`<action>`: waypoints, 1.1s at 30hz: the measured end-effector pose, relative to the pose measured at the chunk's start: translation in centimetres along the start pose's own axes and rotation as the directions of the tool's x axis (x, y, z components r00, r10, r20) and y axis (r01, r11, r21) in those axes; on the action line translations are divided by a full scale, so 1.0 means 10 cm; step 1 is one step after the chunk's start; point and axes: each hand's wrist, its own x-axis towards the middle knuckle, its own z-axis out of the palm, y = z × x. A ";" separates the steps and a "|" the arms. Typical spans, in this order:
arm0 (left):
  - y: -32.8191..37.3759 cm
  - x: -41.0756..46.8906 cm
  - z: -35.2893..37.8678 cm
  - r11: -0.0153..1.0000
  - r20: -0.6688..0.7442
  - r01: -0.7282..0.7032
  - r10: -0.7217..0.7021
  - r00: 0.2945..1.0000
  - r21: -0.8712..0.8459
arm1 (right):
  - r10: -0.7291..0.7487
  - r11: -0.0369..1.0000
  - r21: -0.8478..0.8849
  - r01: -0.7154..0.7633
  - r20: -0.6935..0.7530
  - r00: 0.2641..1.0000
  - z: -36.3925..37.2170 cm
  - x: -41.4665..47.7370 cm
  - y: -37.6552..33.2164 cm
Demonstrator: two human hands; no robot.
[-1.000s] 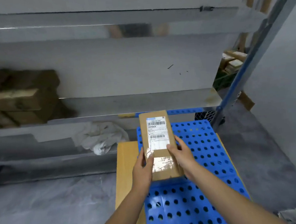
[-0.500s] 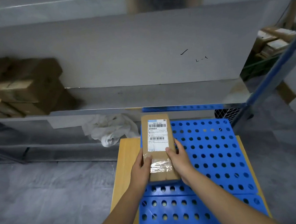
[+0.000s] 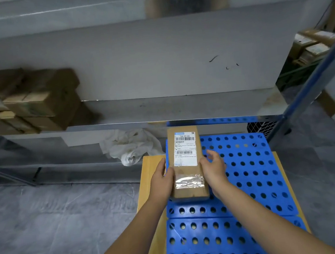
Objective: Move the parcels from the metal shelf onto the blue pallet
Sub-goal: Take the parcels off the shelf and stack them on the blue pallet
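Parcel: the cardboard parcel [image 3: 186, 166] lay lengthwise between the two hands, label up, over the far left part of the blue pallet [image 3: 249, 170]. I could not tell whether its underside already touched the plastic.
Left hand: the left hand [image 3: 161, 182] gripped the parcel's left long edge, thumb over the top face.
Right hand: the right hand [image 3: 214, 170] sat against the right long edge with its fingers loose and parted, not wrapped round the box.
Step in hand: setting this parcel down, as I judged it.
How to do it well: lower it flat, let both hands go only once it sits level, and keep it square to the pallet's left edge so that later parcels pack beside it to the right of the hands.
Risk: its left edge ran close to the pallet's border above the tan board [image 3: 150, 170]; a crooked release could leave it overhanging.
What remained: more parcels [image 3: 31, 99] waited on the metal shelf [image 3: 181, 106], well up and left of the hands.
Nearby: a white cloth [image 3: 129, 145] lay crumpled just beyond the left hand.
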 end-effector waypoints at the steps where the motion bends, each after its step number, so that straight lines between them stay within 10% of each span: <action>1: 0.08 -0.04 -0.07 1.000 -0.006 -0.013 0.013 1.000 0.005 | -0.042 0.999 -0.011 0.042 -0.032 0.999 0.00 -0.06 -0.11; 13: 1.08 -0.83 -2.25 0.711 0.055 -0.447 0.501 0.864 0.543 | -0.512 0.737 -0.292 0.609 0.347 0.786 1.13 -1.57 -1.78; 19: 1.07 -1.47 -4.22 0.482 -0.015 -0.333 0.586 0.810 0.811 | -0.609 0.476 -0.394 0.786 0.496 0.618 2.32 -2.57 -2.33; 33: 0.32 -2.30 -6.67 0.403 -0.216 -0.070 0.620 0.754 0.912 | -0.605 0.236 -0.381 0.894 0.663 0.442 4.39 -4.18 -2.68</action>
